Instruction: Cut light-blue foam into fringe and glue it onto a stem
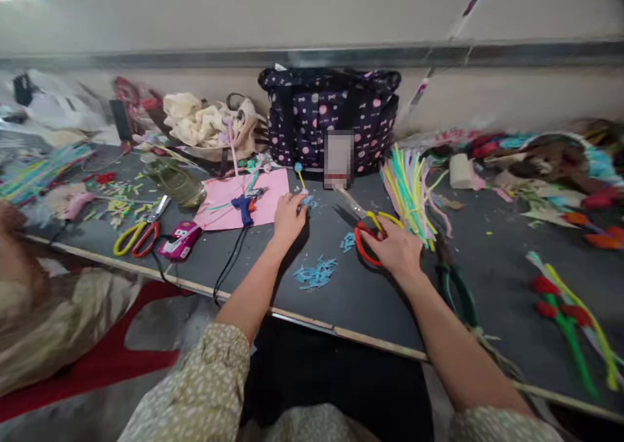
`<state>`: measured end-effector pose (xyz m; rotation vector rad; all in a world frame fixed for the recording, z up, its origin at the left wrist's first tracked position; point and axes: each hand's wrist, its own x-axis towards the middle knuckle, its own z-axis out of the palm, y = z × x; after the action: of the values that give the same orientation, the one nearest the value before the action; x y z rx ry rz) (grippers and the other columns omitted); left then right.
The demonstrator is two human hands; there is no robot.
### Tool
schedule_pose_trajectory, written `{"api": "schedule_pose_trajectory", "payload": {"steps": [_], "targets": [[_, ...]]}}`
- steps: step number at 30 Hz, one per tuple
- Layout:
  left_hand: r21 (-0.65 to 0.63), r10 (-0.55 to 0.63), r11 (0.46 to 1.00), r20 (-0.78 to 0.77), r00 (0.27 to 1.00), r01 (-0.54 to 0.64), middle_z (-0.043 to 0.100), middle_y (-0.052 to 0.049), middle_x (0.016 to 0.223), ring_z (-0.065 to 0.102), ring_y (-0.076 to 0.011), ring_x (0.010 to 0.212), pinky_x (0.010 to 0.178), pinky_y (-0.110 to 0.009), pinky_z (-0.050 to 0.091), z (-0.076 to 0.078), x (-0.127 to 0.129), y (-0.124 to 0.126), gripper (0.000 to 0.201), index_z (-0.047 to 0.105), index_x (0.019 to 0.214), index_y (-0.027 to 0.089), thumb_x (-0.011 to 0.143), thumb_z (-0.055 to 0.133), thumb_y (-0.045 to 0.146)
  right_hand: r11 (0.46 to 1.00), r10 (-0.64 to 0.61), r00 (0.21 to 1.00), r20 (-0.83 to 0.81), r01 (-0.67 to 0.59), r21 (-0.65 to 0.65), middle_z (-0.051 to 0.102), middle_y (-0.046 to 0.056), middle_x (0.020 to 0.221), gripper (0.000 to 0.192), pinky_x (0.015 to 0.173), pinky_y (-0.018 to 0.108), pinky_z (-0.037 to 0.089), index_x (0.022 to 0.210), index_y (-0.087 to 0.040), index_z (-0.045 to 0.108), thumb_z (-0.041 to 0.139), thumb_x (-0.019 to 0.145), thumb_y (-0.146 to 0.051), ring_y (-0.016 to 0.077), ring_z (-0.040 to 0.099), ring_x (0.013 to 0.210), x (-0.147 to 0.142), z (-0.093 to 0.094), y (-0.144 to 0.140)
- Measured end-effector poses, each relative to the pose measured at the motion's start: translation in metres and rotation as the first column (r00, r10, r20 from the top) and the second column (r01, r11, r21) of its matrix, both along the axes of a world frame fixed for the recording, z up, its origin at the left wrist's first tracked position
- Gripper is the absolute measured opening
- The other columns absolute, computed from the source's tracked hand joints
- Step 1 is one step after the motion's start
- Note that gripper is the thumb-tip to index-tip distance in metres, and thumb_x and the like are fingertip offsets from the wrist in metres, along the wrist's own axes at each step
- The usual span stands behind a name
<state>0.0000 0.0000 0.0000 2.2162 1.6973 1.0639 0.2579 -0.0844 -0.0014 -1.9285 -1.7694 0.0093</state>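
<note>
My right hand [397, 250] is closed on scissors [371, 229] with one red and one yellow handle loop. Their blades point away from me, slightly apart from a bundle of pastel pipe cleaners [408, 192]. My left hand [290, 218] rests on the table with fingers bent together, its tips beside small blue cut bits [311, 201]. A yellow stem with a blue tip [301, 174] stands just beyond those fingertips; whether they touch it I cannot tell. Closer to me lies a pile of blue clippings [316, 273], with a smaller pile [348, 242] beside the scissors.
Left of my hand, a blue glue gun [244, 208] lies on pink paper [268, 192], near a bottle [175, 183] and second scissors [141, 233]. A dark patterned bag [302, 114] stands behind. Green-handled pliers [455, 286] lie by my right forearm. Another person's arm [17, 247] is far left.
</note>
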Motion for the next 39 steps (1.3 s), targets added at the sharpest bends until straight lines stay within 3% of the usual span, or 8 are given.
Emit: {"api": "schedule_pose_trajectory", "payload": {"steps": [4, 8, 11, 19, 26, 34, 39], "targets": [[-0.038, -0.156, 0.987, 0.063, 0.986, 0.159, 0.064, -0.005, 0.086, 0.057, -0.0219, 0.091, 0.084, -0.036, 0.044, 0.002, 0.012, -0.008, 0.006, 0.068, 0.080, 0.020, 0.084, 0.063, 0.018, 0.992, -0.122, 0.990, -0.072, 0.123, 0.011, 0.074, 0.008, 0.084, 0.059, 0.064, 0.034, 0.046, 0.114, -0.021, 0.070, 0.059, 0.077, -0.065, 0.0257, 0.067, 0.074, 0.003, -0.007, 0.005], [-0.096, -0.411, 0.904, 0.074, 0.909, 0.416, 0.065, -0.002, 0.083, 0.056, -0.0201, 0.089, 0.084, -0.035, 0.043, 0.004, 0.027, -0.022, 0.008, 0.067, 0.078, 0.021, 0.083, 0.067, 0.026, 0.995, -0.093, 0.973, -0.211, 0.085, -0.047, 0.075, 0.007, 0.087, 0.054, 0.069, 0.035, 0.049, 0.114, -0.023, 0.070, 0.060, 0.077, -0.062, 0.0263, 0.069, 0.080, 0.005, -0.007, 0.008], [-0.136, -0.504, 0.853, 0.033, 0.863, 0.504, 0.064, -0.002, 0.082, 0.054, -0.0199, 0.088, 0.082, -0.035, 0.042, 0.004, 0.035, -0.029, 0.010, 0.066, 0.077, 0.020, 0.084, 0.065, 0.027, 0.993, -0.098, 0.950, -0.297, 0.073, -0.097, 0.076, 0.006, 0.087, 0.050, 0.070, 0.035, 0.049, 0.113, -0.024, 0.070, 0.064, 0.077, -0.057, 0.0259, 0.069, 0.082, 0.005, -0.004, 0.008], [-0.220, -0.528, 0.843, -0.165, 0.833, 0.491, 0.061, -0.006, 0.079, 0.050, -0.0226, 0.086, 0.078, -0.035, 0.039, 0.000, 0.044, -0.033, 0.021, 0.067, 0.077, 0.019, 0.083, 0.067, 0.039, 0.990, -0.093, 0.949, -0.301, 0.056, -0.130, 0.075, 0.005, 0.085, 0.045, 0.068, 0.034, 0.048, 0.112, -0.025, 0.071, 0.066, 0.077, -0.054, 0.0259, 0.069, 0.081, 0.001, 0.002, 0.006], [-0.272, -0.553, 0.827, -0.237, 0.798, 0.492, 0.062, -0.007, 0.087, 0.050, -0.0244, 0.091, 0.080, -0.038, 0.038, 0.006, 0.051, -0.038, 0.031, 0.069, 0.081, 0.019, 0.082, 0.065, 0.050, 0.989, -0.094, 0.953, -0.286, 0.058, -0.133, 0.075, 0.005, 0.085, 0.046, 0.068, 0.034, 0.047, 0.113, -0.026, 0.070, 0.064, 0.078, -0.056, 0.0267, 0.069, 0.083, 0.000, 0.001, 0.005], [-0.227, -0.536, 0.839, -0.179, 0.825, 0.495, 0.064, -0.005, 0.087, 0.051, -0.0228, 0.090, 0.082, -0.036, 0.041, 0.001, 0.046, -0.033, 0.011, 0.070, 0.089, 0.020, 0.084, 0.062, 0.025, 0.989, -0.090, 0.941, -0.326, 0.046, -0.140, 0.074, 0.003, 0.079, 0.043, 0.065, 0.032, 0.045, 0.111, -0.026, 0.071, 0.065, 0.078, -0.053, 0.0240, 0.068, 0.076, -0.001, 0.004, 0.004], [-0.198, -0.515, 0.851, -0.141, 0.845, 0.486, 0.065, -0.004, 0.087, 0.052, -0.0222, 0.090, 0.084, -0.037, 0.042, 0.002, 0.040, -0.030, 0.013, 0.069, 0.088, 0.020, 0.087, 0.061, 0.031, 0.990, -0.094, 0.938, -0.334, 0.053, -0.130, 0.074, 0.003, 0.079, 0.047, 0.065, 0.032, 0.045, 0.113, -0.025, 0.070, 0.065, 0.077, -0.055, 0.0244, 0.069, 0.077, 0.001, 0.004, 0.005]]}}
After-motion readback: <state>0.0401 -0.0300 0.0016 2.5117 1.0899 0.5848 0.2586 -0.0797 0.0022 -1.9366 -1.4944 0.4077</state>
